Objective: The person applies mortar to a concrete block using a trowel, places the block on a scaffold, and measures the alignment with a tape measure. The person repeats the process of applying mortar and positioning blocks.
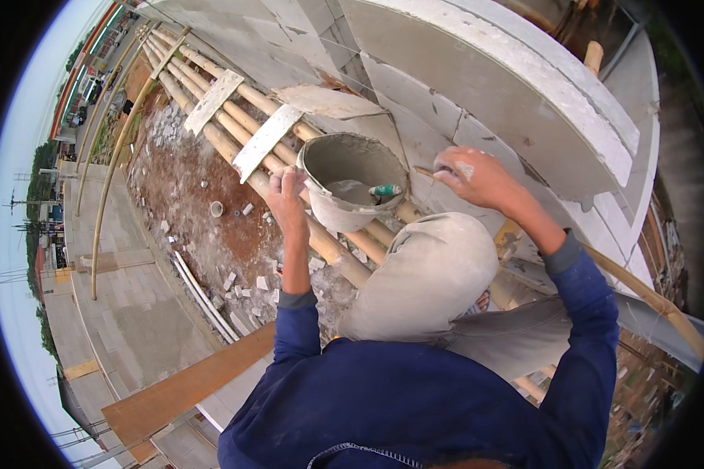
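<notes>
A mortar-smeared bucket (344, 213) stands on the bamboo scaffold in front of my bent knee, with wet grey mortar (350, 190) inside. A tool with a green handle (385, 190), its other end hidden, rests in the bucket. My left hand (289, 194) is at the bucket's left rim, its fingers closed; whether they grip the rim or something small is unclear. To the right of the bucket, my right hand (474, 177) is raised near the block wall, fingers curled. A thin brown stick-like piece (423, 171) sticks out from its fingertips. Pale mortar marks the knuckles.
Bamboo poles (328, 248) form the platform, with pale boards (267, 141) laid across. A grey block wall (438, 109) rises on the right, partly plastered. Far below lies rubble-strewn ground (235, 211). A brown plank (188, 383) juts out at lower left; a bamboo pole (641, 289) slants at right.
</notes>
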`<move>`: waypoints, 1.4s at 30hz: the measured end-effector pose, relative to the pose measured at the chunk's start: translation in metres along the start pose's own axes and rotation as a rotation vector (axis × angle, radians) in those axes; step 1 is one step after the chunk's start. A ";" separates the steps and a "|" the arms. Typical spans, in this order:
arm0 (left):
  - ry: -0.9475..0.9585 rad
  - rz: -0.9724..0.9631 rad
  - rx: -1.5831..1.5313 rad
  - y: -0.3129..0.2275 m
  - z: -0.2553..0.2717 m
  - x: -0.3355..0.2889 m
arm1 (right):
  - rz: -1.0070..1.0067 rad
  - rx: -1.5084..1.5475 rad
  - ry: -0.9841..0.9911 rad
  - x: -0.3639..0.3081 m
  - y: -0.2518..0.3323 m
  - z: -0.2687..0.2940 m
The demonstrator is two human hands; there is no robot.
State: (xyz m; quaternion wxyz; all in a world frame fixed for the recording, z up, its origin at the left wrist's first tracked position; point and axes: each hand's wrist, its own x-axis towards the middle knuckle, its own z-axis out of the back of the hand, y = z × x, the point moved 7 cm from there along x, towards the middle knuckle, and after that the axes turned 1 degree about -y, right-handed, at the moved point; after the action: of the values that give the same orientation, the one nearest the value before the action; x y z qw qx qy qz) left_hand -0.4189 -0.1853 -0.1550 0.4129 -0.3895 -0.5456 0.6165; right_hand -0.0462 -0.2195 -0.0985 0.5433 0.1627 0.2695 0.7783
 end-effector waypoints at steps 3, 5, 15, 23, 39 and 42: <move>-0.017 0.035 0.283 0.061 0.039 0.083 | 0.131 -0.072 0.172 0.074 0.009 -0.094; 0.187 0.160 0.232 0.064 0.004 0.084 | 0.199 -0.168 0.107 0.101 0.008 -0.139; -0.002 0.312 -0.296 0.096 0.005 0.012 | 0.003 -0.435 0.314 0.114 0.027 -0.231; 0.231 -0.008 -0.027 0.038 -0.018 0.019 | 0.624 -0.720 -0.275 0.104 0.086 -0.116; 0.380 -0.024 -0.050 0.048 -0.007 0.015 | -0.317 0.280 0.634 0.060 0.028 -0.254; 0.313 0.043 -0.061 0.042 -0.001 0.018 | -0.296 0.426 0.637 0.085 0.030 -0.269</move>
State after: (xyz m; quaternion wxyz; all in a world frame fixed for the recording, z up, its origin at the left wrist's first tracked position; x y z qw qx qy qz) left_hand -0.4285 -0.1705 -0.1972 0.4677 -0.5048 -0.4845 0.5401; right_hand -0.2460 -0.2132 -0.2996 0.4928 -0.0183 0.6000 0.6299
